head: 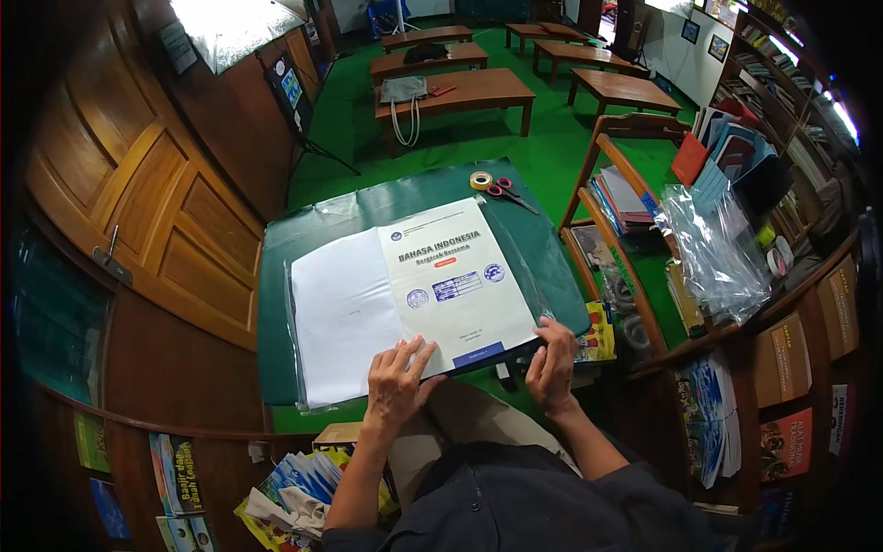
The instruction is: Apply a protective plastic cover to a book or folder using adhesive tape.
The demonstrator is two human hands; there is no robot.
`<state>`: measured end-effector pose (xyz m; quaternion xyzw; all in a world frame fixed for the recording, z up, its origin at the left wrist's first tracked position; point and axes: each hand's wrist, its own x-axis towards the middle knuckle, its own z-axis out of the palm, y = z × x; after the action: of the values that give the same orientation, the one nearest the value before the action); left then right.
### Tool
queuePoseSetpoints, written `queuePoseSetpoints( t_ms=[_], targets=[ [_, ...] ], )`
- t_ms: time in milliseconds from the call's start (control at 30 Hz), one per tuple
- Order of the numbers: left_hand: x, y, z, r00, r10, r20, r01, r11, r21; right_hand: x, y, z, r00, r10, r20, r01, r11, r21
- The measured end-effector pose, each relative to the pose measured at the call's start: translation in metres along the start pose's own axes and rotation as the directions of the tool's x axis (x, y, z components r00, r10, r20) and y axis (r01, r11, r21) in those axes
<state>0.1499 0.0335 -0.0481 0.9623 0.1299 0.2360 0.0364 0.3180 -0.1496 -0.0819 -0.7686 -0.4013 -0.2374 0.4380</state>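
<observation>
An open book lies on a green-covered table (324, 248), its printed title page (448, 276) at right and a blank white inside page (341, 310) at left. Clear plastic film (521, 255) sticks out past the book's right edge, and more shows along the left edge. My left hand (400, 376) rests with fingers apart on the lower edge near the spine, its thumb at the book's near edge. At the lower right corner, my right hand (554, 362) has curled fingers touching the film; whether they pinch it is hidden.
Red-handled scissors (507, 192) and a yellow tape roll (481, 181) lie at the table's far right corner. A wooden rack (586, 172) and a bundle of clear plastic (714, 248) stand to the right. Books and a cloth (290, 509) sit low at left.
</observation>
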Motion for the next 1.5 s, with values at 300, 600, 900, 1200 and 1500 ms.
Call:
queuePoseSetpoints(
  t_ms=[300,600,900,1200,1500],
  targets=[
    [0.002,0.002,0.002,1.0,0.023,-0.005,-0.023,0.999,0.026,0.007,0.015,-0.009,0.99,0.072,0.12,-0.077,0.996,0.039],
    [-0.003,0.002,0.01,0.999,0.019,-0.039,-0.018,0.999,0.041,0.013,0.011,-0.014,0.961,0.228,0.155,-0.25,0.957,0.145],
    [-0.005,0.003,0.014,0.996,0.006,-0.084,-0.005,1.0,0.018,0.027,-0.002,-0.019,0.932,0.241,0.272,-0.241,0.97,-0.033],
    [-0.005,0.003,0.016,0.995,0.006,-0.096,-0.002,0.999,0.043,0.042,-0.008,-0.023,0.675,0.563,0.478,-0.73,0.411,0.546],
    [-0.006,0.003,0.017,0.994,0.004,-0.114,0.0,0.999,0.04,0.041,-0.004,-0.026,0.632,0.553,0.543,-0.773,0.504,0.386]
  ],
)
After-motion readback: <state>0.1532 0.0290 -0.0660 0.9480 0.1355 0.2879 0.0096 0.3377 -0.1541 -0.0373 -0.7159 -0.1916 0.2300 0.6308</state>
